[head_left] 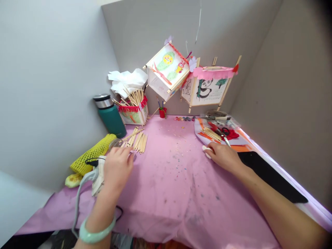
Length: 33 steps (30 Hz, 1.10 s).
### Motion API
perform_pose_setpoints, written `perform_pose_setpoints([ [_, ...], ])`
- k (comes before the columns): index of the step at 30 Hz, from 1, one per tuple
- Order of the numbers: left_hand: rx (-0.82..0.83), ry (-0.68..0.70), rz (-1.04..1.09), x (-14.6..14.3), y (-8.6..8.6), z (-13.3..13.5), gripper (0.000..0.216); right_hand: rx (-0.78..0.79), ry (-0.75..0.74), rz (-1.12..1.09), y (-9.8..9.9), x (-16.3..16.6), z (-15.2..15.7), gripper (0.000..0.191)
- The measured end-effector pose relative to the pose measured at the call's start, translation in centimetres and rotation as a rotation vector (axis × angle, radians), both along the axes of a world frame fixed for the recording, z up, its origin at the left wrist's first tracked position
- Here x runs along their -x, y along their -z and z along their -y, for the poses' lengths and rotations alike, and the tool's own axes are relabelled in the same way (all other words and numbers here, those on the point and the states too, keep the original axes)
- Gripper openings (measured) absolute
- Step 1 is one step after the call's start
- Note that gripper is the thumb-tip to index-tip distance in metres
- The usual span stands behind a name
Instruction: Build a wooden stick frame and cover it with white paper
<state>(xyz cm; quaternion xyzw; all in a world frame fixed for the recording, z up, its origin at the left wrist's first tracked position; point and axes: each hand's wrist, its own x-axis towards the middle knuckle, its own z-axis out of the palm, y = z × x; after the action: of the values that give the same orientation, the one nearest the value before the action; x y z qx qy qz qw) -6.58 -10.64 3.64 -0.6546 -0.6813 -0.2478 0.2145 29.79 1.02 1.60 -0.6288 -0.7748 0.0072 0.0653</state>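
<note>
At one o'clock from the curled left hand [116, 171], thin pale wooden sticks [137, 142] point toward it (its grip seems empty), while the spread right hand [223, 157] rests on a small white scrap [206, 151].

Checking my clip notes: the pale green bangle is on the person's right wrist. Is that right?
No: the head view shows the pale green bangle on the person's left wrist, not the right.

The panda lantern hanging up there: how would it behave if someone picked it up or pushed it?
The panda lantern is probably light for its size, since it looks like paper on slim wooden sticks. It seems to hang free, so a push would likely swing it. The paper panels look fragile and could crease if gripped.
</note>
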Motion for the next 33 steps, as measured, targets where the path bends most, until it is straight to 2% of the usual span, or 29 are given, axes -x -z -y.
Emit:
perform_pose_setpoints([
  [6,-0.176,-0.267,-0.098,5.2,0.3,6.9,0.027,-0.011,-0.032,-0.036,1.2,-0.2,0.2,0.027],
  [9,-0.09,-0.386,-0.027,5.9,0.8,9.5,0.032,-0.03,-0.043,0.001,1.6,-0.3,0.0,0.028],
  [11,-0.001,-0.409,0.082,5.7,1.7,10.5,0.035,-0.033,-0.046,0.016,1.8,-0.2,0.0,0.027],
  [14,0.068,-0.378,0.199,4.9,3.4,10.7,0.05,-0.018,-0.045,0.023,2.0,-0.1,0.0,0.027],
  [17,0.054,-0.413,0.21,4.0,4.4,10.4,0.061,-0.019,-0.043,0.037,2.1,0.0,0.0,0.026],
  [20,0.045,-0.507,0.238,3.1,4.4,10.0,0.059,-0.022,-0.035,0.03,2.1,0.1,0.1,0.025],
  [23,0.054,-0.541,0.307,2.5,3.9,9.7,0.054,-0.021,-0.031,0.02,2.1,0.2,0.3,0.025],
  [27,0.046,-0.513,0.334,2.6,3.8,9.6,0.053,-0.029,-0.031,0.028,2.0,0.3,0.4,0.028],
  [33,0.041,-0.437,0.254,4.8,4.3,8.2,0.055,-0.05,-0.051,0.018,2.2,0.2,0.5,0.029],
])
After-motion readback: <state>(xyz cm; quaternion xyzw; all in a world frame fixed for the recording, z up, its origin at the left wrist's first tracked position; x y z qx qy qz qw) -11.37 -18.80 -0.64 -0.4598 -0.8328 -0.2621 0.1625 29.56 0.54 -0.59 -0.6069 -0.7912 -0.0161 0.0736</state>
